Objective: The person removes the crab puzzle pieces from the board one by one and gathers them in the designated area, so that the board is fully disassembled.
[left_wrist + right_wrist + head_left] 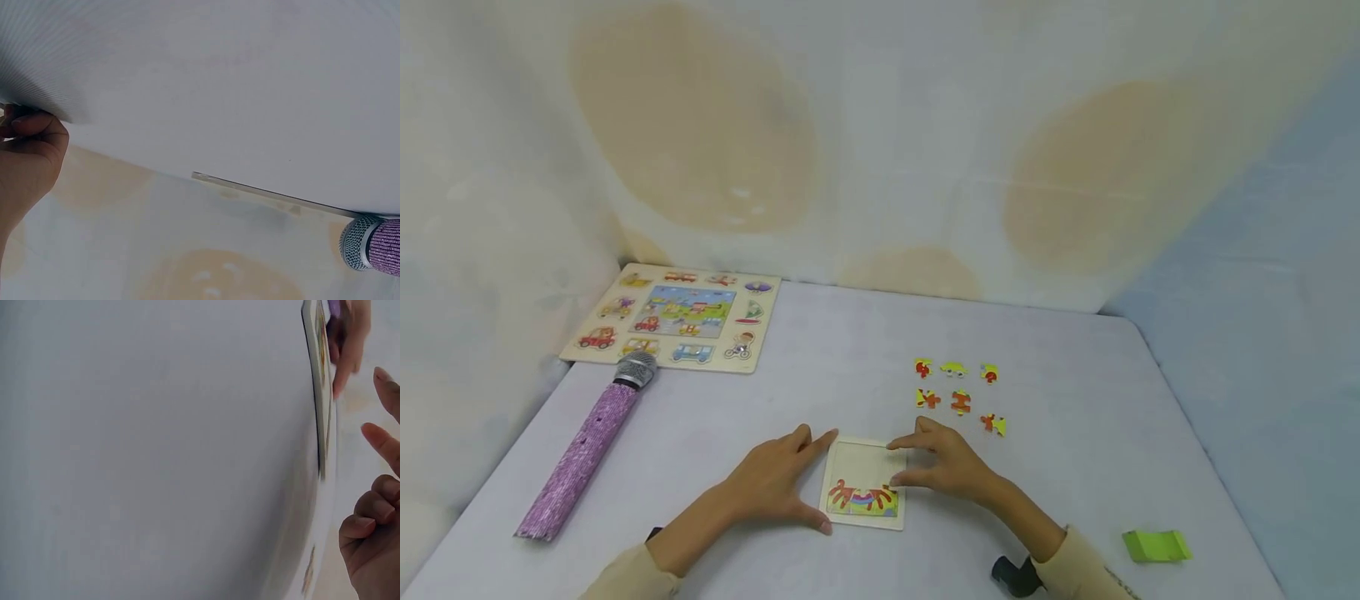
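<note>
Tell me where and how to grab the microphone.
Likely best: the microphone's purple handle, around its middle, from above, the left hand coming from the right. It is long, slim and lies aslant on the table; its mesh head overlaps the board in view.

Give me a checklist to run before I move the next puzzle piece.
1. Tray steadied: ok, left hand has finger and thumb at its left side.
2. Right hand free for a piece: ok, nothing between its spread finger and thumb.
3. Right hand clear of the tray: not ok, fingertips are over its right side.
4. Loose pieces picture side up: ok, all six, beyond the tray to the right.
5. Placed pieces fully seated: cannot tell, too small.
6. Mic out of the way: ok, far left.
</note>
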### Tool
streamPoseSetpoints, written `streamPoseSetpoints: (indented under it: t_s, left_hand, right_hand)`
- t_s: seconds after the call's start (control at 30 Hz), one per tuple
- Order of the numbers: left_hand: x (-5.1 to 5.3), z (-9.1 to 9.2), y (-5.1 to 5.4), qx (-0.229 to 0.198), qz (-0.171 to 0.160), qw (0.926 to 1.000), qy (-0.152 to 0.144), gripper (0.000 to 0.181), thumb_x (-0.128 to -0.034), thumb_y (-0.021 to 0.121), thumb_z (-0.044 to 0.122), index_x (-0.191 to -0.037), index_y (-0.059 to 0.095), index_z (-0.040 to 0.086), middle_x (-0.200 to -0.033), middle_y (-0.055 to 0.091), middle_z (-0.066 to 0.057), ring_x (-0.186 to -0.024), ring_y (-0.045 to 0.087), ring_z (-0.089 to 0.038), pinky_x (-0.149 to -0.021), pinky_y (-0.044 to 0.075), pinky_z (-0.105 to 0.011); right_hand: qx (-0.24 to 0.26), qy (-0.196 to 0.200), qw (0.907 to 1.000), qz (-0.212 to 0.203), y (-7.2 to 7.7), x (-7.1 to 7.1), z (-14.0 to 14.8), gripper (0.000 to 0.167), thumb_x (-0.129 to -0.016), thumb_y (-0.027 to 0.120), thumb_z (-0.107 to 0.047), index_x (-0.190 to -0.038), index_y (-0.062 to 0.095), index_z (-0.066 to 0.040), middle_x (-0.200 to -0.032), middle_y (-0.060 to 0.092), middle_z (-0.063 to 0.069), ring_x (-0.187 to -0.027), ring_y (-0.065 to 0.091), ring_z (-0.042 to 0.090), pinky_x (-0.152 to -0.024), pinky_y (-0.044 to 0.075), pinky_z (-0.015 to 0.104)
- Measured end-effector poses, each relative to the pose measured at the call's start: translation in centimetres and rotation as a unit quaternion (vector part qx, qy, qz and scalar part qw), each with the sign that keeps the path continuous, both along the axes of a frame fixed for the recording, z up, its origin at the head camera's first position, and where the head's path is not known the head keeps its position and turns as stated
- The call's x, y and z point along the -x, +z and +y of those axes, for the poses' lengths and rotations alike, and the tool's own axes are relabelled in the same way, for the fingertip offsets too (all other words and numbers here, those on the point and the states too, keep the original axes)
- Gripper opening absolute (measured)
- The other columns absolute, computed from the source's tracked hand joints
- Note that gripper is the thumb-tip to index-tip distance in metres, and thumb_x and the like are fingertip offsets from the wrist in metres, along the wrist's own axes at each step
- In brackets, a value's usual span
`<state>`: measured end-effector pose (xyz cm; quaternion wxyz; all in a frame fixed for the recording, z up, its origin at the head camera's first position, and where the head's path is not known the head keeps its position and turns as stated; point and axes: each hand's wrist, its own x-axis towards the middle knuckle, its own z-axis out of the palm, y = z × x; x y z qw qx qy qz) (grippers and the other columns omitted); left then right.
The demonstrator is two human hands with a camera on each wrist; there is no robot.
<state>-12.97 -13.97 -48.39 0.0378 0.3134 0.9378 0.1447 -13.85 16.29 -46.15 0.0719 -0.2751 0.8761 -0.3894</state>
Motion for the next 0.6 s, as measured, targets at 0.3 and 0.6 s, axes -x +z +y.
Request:
streamPoseSetpoints:
  t_s: [0.3, 0.6]
  left_hand:
    - [0.1, 0.0, 0.1, 0.001, 0.004, 1.0000, -0.003, 0.120, -0.0569, 0.064, 0.090, -0.151, 0.043, 0.018, -0.099, 0.037, 0.008, -0.071, 0.039, -0.006, -0.061, 0.033, -0.021]
    - [0.0, -0.1, 0.1, -0.002, 0.004, 1.0000, -0.004, 0.121, -0.0574, 0.065, 0.089, -0.152, 0.042, 0.018, -0.098, 0.036, 0.008, -0.071, 0.039, -0.006, -0.062, 0.033, -0.021]
  right_hand:
    - [-0.049, 0.061, 0.9967, 0.023, -0.3, -0.9, -4.1, 0.044, -0.078, 0.085, -0.034, -0.116, 0.075, -0.015, -0.081, 0.037, -0.005, -0.071, 0.036, 0.003, -0.061, 0.027, 0.013]
    - [-0.094, 0.107, 0.9868, 0.077, -0.7, -1.6, -5.6, 0.040, -0.083, 0.079, -0.036, -0.120, 0.074, -0.021, -0.084, 0.038, -0.009, -0.069, 0.031, -0.001, -0.059, 0.025, 0.013]
